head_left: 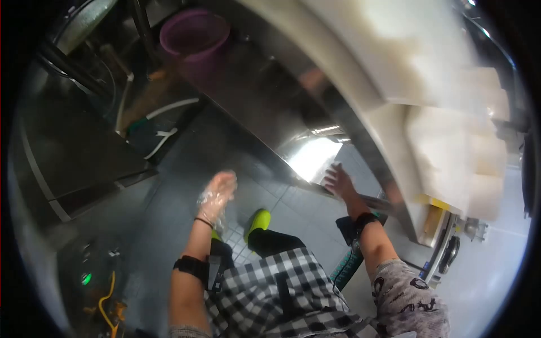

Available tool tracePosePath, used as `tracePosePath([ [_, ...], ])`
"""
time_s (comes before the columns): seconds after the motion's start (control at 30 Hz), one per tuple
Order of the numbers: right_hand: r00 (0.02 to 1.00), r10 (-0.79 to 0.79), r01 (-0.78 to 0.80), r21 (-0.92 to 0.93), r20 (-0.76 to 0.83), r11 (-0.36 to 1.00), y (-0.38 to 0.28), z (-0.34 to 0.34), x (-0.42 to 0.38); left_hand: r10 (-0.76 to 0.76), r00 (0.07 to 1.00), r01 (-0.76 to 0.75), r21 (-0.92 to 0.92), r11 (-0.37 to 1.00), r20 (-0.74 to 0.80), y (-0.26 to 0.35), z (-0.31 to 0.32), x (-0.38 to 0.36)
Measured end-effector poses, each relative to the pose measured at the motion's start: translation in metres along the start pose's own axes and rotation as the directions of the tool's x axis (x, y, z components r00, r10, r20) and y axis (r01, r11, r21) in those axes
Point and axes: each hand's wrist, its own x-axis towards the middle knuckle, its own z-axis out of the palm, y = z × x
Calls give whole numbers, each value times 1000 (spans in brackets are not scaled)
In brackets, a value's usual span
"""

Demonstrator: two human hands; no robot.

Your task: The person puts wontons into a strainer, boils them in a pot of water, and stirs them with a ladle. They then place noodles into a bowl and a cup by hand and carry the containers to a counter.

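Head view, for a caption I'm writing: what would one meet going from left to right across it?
Yellow cord → left hand in clear plastic → lime-green shoe nearer the middle → bare right hand → round black part.

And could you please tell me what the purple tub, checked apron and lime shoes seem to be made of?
The tub looks like smooth plastic, from its even colour and rounded rim. The apron seems matt cloth, as it creases softly. The shoes may be smooth rubber or foam; their plain, bright surface leaves it open.
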Motion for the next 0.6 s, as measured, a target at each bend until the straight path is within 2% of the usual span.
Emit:
tracePosePath([
  [0.03,1000,0,0,-5,-1,1000,7,-6,33,1,1000,-1,-5,1000,-1,-14,-7,30],
  [0.1,983,-30,68,208,-181,976,5,-21,73,78,997,-79,258,963,15,-21,-4,66],
  [0.13,961,-36,123,306,-276,944,2,-31,97,82,996,-88,250,964,34,-41,-5,91],
  [0.17,932,-35,188,397,-362,898,-1,-39,116,126,990,-142,361,922,67,-60,-6,114],
  [0.2,927,-39,200,401,-373,894,-4,-49,124,162,981,-191,469,862,103,-50,3,122],
  [0.23,925,-82,253,440,-371,862,-4,-57,138,116,988,-151,632,760,97,-44,14,131],
  [0.27,920,-129,308,477,-371,823,-7,-62,149,126,985,-170,638,751,115,-50,19,141],
  [0.33,905,-182,365,480,-385,798,-7,-75,173,163,964,-215,256,943,208,-70,24,163],
  [0.37,903,-163,362,503,-397,785,-8,-79,182,167,959,-227,268,937,229,-69,27,172],
  [0.4,903,-147,362,528,-405,768,-9,-85,193,120,964,-210,405,890,237,-63,32,180],
  [0.43,809,-536,561,42,-242,827,59,-165,280,80,969,-197,539,819,233,-56,39,187],
  [0.47,793,-551,583,61,-260,810,56,-165,290,92,963,-223,557,800,253,-47,47,194],
  [0.53,707,-628,630,-114,-325,768,31,-143,287,-9,967,-152,610,778,253,-21,62,200],
  [0.6,619,-712,583,-414,-331,699,19,-135,307,75,952,-254,625,739,298,-22,54,228],
])
